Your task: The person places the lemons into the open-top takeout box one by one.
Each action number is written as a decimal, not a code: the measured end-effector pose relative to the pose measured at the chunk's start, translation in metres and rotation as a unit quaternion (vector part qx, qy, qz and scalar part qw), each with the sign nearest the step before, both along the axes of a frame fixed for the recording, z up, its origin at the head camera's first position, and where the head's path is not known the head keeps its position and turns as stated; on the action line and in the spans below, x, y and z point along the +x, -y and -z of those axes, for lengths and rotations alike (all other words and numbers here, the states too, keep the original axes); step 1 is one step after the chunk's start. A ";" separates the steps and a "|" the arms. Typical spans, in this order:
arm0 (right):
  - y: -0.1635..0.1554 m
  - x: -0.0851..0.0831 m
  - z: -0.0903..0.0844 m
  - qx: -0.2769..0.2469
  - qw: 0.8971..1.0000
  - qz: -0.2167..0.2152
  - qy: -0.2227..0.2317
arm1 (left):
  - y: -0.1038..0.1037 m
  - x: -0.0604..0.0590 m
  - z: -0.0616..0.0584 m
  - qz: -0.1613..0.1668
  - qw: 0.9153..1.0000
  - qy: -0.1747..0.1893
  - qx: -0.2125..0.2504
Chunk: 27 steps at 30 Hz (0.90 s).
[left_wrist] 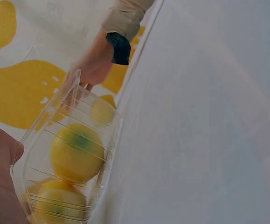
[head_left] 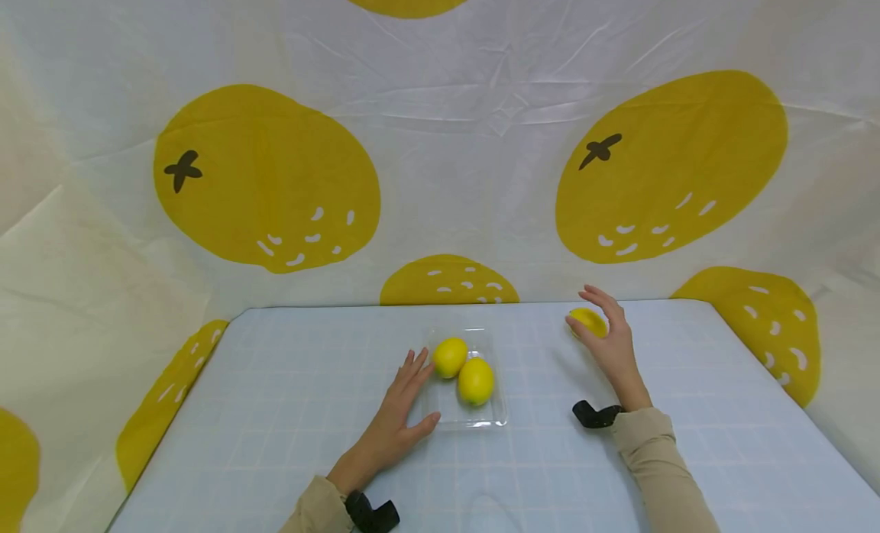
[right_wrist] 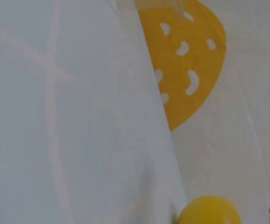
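Cloth [head_left: 467,174], yellow-patterned, backs the pale checked table [head_left: 289,395]; both hands [head_left: 392,422] [head_left: 612,346] spread near lemons [head_left: 476,381] [head_left: 591,320].

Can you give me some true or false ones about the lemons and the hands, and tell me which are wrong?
1. Two lemons are in the clear tray. True.
2. The left hand is far away from the tray. False: the left hand is right at the tray's side.
3. The right hand is by a third lemon. True.
4. The third lemon is in the tray too. False: it is outside the tray.
5. The tablecloth is bright red. False: the tablecloth is pale blue.
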State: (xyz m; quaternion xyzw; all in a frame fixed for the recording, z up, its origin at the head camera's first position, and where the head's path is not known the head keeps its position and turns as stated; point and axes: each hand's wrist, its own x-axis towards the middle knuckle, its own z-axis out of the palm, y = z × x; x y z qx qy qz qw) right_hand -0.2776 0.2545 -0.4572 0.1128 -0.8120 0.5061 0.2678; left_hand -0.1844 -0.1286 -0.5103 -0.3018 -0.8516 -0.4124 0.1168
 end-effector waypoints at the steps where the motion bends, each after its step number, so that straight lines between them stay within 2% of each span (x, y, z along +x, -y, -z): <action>1: -0.004 -0.002 0.004 -0.003 1.000 0.006 0.009 | 0.000 0.000 0.000 0.000 1.000 0.000 -0.001; 10: -0.026 -0.012 0.033 -0.022 0.995 0.030 0.094 | -0.001 0.001 -0.001 -0.003 1.000 0.007 -0.008; 17: -0.029 -0.012 0.045 -0.035 0.984 -0.001 0.177 | 0.000 0.002 -0.002 -0.007 1.000 0.003 -0.009; 27: -0.024 -0.009 0.051 0.001 0.981 -0.006 0.196 | 0.000 0.001 -0.001 -0.004 1.000 -0.005 -0.008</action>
